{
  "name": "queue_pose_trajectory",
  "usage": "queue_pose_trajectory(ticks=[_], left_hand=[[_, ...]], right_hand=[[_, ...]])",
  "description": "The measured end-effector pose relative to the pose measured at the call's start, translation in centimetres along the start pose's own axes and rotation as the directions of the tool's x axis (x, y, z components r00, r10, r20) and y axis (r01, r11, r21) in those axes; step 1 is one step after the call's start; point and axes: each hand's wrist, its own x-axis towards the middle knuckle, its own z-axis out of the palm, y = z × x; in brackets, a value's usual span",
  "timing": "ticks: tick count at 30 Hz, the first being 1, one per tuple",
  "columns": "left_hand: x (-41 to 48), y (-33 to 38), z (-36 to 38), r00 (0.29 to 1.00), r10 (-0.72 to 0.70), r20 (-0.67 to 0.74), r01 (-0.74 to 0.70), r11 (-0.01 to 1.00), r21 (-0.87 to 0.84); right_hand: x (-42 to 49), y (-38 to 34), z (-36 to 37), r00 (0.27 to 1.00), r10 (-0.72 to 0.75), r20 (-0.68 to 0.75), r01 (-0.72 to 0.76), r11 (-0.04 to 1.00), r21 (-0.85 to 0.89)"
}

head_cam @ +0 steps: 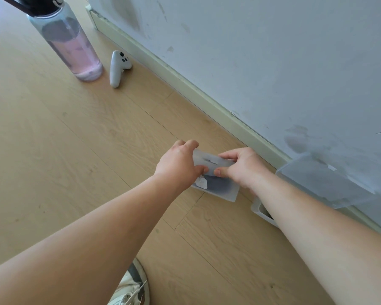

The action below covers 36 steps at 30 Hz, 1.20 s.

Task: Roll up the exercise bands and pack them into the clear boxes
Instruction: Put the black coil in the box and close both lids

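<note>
both grips, left hand (pixel 178 164) & right hand (pixel 242 167), tight on clear box (pixel 220 188) lid, torn label unreadable

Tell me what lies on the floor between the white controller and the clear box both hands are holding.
Nothing: in the head view, only bare wooden floor separates the controller from the clear box.

At frame centre, the left hand (pixel 178 165) and right hand (pixel 242 167) grip a clear box (pixel 216 183) on the wood floor (pixel 75 133), a dark band (pixel 220 184) inside. Another clear box (pixel 323 183) leans against the wall (pixel 251 51) at right. Upper left stand a bottle (pixel 70 45) and a white controller (pixel 119 67).
</note>
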Motion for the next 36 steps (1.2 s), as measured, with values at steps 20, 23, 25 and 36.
queue_pose_trajectory(ticks=[20,23,25,36], left_hand=[[-2.6,-2.8,0.4,0.993,-0.014,-0.116,-0.011,0.978,-0.211],[-3.4,-3.2,1.0,0.991,0.000,-0.132,-0.033,0.968,-0.249],[-3.6,-3.5,1.0,0.993,0.022,-0.115,-0.057,0.950,-0.309],[-3.7,-5.0,-0.9,0.995,0.096,-0.023,-0.098,0.926,-0.365]], right_hand=[[-3.0,2.2,1.6,0.990,-0.137,-0.035,0.129,0.979,-0.160],[-4.0,2.6,2.1,0.981,-0.181,-0.075,0.167,0.973,-0.160],[-4.5,2.9,2.1,0.975,-0.201,-0.093,0.185,0.971,-0.150],[-5.8,3.9,3.3,0.957,-0.248,-0.153,0.226,0.963,-0.149]])
